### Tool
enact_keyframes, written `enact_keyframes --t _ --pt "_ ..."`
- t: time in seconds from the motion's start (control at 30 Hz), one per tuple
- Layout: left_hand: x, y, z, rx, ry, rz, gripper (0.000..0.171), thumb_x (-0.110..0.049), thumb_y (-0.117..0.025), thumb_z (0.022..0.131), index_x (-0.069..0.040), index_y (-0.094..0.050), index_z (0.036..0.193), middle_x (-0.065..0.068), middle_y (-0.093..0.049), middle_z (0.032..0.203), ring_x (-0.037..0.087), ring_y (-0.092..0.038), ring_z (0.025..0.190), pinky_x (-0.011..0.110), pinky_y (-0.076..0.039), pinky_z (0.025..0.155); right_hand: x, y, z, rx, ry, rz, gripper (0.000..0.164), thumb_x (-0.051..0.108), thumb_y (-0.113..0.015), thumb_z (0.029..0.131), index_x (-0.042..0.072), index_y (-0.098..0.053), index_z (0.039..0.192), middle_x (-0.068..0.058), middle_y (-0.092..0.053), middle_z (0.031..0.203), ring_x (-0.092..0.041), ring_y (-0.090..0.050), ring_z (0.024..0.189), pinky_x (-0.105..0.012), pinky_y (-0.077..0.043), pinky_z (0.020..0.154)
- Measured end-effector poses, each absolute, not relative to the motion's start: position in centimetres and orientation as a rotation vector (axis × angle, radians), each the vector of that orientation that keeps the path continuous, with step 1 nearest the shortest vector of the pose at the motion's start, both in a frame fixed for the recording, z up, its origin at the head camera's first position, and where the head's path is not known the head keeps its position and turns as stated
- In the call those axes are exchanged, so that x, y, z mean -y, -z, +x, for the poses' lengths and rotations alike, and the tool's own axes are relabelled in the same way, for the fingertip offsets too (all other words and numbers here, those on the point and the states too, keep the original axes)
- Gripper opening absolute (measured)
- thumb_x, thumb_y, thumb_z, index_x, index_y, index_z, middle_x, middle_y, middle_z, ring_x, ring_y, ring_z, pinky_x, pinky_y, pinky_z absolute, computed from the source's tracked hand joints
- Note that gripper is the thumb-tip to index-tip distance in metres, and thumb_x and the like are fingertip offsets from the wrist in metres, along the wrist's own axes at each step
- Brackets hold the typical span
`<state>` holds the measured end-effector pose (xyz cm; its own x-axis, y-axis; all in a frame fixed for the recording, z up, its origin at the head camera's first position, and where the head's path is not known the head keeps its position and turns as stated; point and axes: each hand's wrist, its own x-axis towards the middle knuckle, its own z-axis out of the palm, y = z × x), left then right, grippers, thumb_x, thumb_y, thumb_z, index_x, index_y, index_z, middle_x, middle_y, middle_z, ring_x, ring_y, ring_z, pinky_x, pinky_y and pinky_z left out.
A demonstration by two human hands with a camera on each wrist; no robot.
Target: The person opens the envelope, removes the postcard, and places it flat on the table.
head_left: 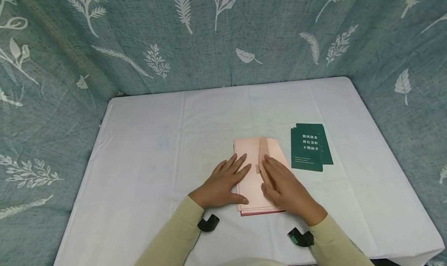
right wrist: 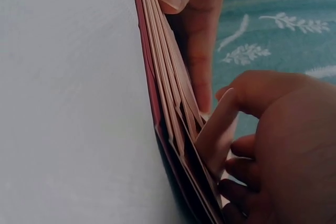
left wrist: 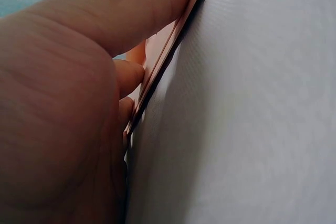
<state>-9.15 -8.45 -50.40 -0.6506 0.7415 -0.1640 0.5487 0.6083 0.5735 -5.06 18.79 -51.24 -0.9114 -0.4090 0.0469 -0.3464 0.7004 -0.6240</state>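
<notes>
A small stack of pink envelopes (head_left: 252,149) lies on the white table, with a dark red layer (right wrist: 148,82) at its bottom. My left hand (head_left: 225,180) lies spread on the left part of the top envelope, its thumb (left wrist: 131,11) near the front edge. At the right side, the top envelope's flap (head_left: 263,147) stands partly raised. Against that flap rests my right hand (head_left: 288,188), with thumb and fingertips touching it. Seen from the right wrist, the flap (right wrist: 218,135) tilts up from the layered edges beside the thumb.
Two or more dark green cards (head_left: 307,149) with white print overlap just right of the envelopes. A white cloth covers the table (head_left: 157,141). Green curtains (head_left: 209,44) with white leaf patterns hang behind it and at both sides.
</notes>
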Motion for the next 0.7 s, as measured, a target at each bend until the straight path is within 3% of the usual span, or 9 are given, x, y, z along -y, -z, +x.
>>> enact_keyframes --t 0.5,0.7 --pt "8.52 50.72 -9.06 -2.460 -0.683 1.048 0.107 -0.057 -0.081 0.095 -0.013 -0.024 0.174 0.005 0.001 0.182 0.028 0.009 0.165 0.055 -0.006 0.128 -19.32 50.86 -5.10 -2.846 1.148 -0.554 0.070 0.016 -0.065 0.108 0.002 -0.035 0.169 -0.013 -0.037 0.173 -0.036 -0.038 0.156 -0.059 -0.035 0.120" --pt "8.54 50.79 -9.07 -2.455 -0.687 1.048 0.107 -0.057 -0.081 0.095 -0.012 -0.024 0.174 0.005 0.001 0.182 0.028 0.010 0.165 0.055 -0.005 0.128 -19.68 50.87 -5.19 -2.961 1.162 -0.565 0.061 0.006 -0.065 0.106 -0.003 -0.044 0.163 -0.017 -0.043 0.169 -0.037 -0.043 0.153 -0.059 -0.039 0.117"
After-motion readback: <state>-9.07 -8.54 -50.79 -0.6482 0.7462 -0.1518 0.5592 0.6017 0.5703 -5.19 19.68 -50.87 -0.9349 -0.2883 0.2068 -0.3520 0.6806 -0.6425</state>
